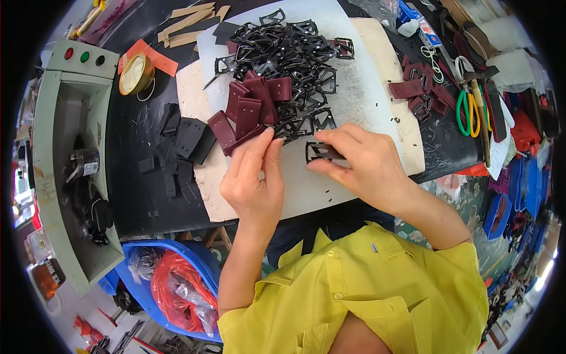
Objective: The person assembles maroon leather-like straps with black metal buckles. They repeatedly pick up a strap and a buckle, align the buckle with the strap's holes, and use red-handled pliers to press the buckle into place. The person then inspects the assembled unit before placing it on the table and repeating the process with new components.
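My right hand (374, 168) pinches a black metal buckle (315, 151) between thumb and fingers, just above the white sheet (300, 186). To its left, my left hand (253, 180) has thumb and fingertips close together at a folded maroon leather piece (243, 140), whose end is partly hidden behind the fingers. More maroon leather pieces (247, 109), with small punched holes, lie in a loose stack beyond that hand. Behind them rises a big heap of black buckles (289, 53), a few of which reach down between my two hands.
Black leather pieces (194, 140) lie left of the sheet. A round tin (137, 74) stands near a grey metal control box (82, 71). At right are maroon pieces with buckles (421, 88), scissors (473, 112) and a hammer (479, 76). A blue tub (200, 259) holds plastic bags below.
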Tool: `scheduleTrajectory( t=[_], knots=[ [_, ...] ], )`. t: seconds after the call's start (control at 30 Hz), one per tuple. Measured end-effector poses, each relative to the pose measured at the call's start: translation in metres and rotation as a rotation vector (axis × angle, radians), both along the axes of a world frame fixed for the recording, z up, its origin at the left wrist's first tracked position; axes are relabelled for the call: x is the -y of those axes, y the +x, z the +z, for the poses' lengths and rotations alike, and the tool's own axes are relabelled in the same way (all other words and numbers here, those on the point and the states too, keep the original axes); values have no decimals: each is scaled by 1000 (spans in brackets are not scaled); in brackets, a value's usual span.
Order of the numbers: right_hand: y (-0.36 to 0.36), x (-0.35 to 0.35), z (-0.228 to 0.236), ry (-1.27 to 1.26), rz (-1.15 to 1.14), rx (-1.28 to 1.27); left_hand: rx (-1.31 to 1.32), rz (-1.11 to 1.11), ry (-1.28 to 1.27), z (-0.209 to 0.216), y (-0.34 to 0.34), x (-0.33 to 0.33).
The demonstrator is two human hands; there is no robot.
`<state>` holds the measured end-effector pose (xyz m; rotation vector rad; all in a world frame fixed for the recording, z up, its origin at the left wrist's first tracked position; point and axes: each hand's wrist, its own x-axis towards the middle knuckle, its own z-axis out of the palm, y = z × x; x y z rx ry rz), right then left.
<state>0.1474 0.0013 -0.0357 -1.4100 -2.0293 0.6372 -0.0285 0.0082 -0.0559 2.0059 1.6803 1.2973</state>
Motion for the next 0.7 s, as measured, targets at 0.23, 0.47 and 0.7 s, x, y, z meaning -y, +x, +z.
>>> scheduleTrajectory(
  t=[0.23,0.47,0.7],
  knots=[
    [5,10,-15,11,-18,-110,-72,-122,-42,3,7,16],
    [15,10,-6,-171,-185,-260,-152,-135,-31,-3,24,13],
    [1,13,2,-348,-192,-598,829,-34,-454,17,21,28]
  ],
)
